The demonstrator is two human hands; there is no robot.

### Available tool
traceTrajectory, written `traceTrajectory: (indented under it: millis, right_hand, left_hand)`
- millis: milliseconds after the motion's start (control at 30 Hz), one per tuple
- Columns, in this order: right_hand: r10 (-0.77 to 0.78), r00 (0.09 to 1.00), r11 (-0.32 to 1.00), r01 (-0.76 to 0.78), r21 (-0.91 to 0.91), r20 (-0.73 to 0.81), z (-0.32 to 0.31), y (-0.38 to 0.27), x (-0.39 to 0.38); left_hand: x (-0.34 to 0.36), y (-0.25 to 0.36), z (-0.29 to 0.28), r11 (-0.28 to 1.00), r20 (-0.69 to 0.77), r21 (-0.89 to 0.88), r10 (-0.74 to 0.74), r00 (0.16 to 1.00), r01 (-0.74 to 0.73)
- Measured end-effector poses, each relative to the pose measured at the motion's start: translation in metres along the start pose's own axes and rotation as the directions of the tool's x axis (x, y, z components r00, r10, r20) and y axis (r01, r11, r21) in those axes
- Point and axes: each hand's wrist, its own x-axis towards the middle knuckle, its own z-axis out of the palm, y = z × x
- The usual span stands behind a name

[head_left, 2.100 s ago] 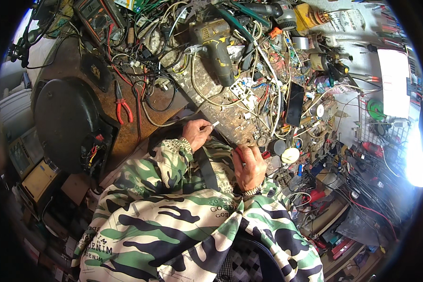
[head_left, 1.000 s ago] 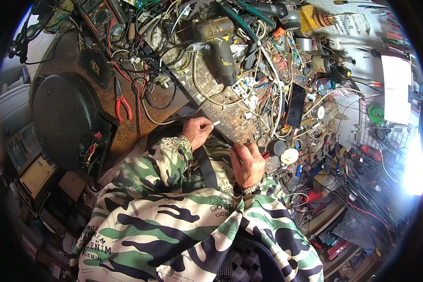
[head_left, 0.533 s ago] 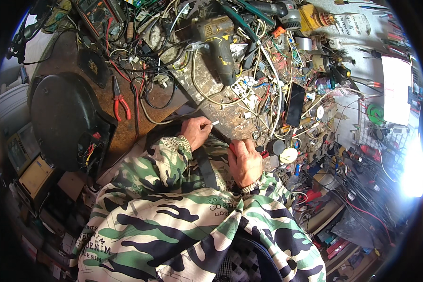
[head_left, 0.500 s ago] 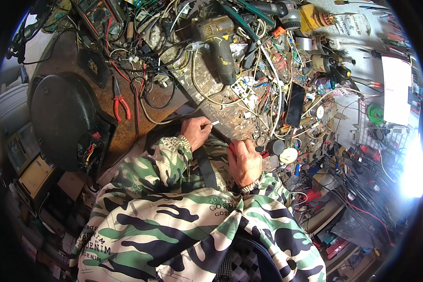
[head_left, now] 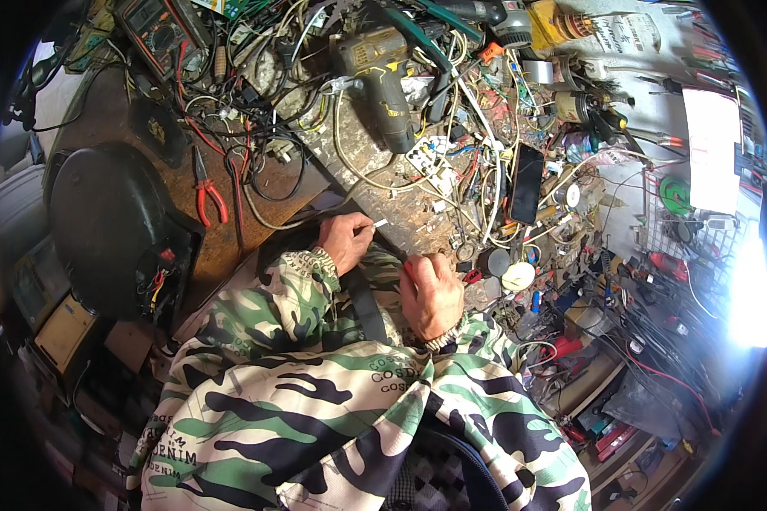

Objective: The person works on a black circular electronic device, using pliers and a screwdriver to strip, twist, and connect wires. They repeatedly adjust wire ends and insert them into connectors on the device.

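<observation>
My left hand [head_left: 347, 242] is closed, with thumb and fingers pinching a short white stick-like piece [head_left: 380, 223] that points right. Its exact kind I cannot make out. A little to the right, my right hand [head_left: 433, 296] is wrapped around a red-handled tool [head_left: 410, 269]; the fingers cover most of it, so its kind does not show. Both hands are held low at the bench's near edge, apart from each other. Camouflage-patterned sleeves reach down to both wrists. A black strap [head_left: 366, 308] hangs between the forearms.
Red-handled pliers [head_left: 206, 192] lie on the brown board at left, near a large black rounded housing [head_left: 102, 226]. Beyond are a multimeter [head_left: 158, 38], tangled cables and a cordless drill [head_left: 383, 85]. A dark phone [head_left: 527, 183] and a round cream disc [head_left: 519, 276] sit among parts at right.
The whole view has shifted slightly, so the bench things appear a little further left. Both hands keep nearly the same pose and grip.
</observation>
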Motion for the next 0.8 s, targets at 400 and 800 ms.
traceTrajectory:
  millis: [400, 800]
  right_hand:
    - [0.11, 0.988, 0.989, -0.098, -0.11, 0.109, -0.005, -0.002, -0.002]
    - [-0.155, 0.981, 0.988, 0.153, -0.031, -0.114, 0.007, 0.006, 0.008]
  left_hand:
    - [-0.001, 0.002, -0.001, 1.0, -0.027, 0.01, 0.027, 0.999, -0.027]
    - [-0.006, -0.007, 0.0, 0.999, -0.113, -0.035, 0.035, 0.993, -0.039]
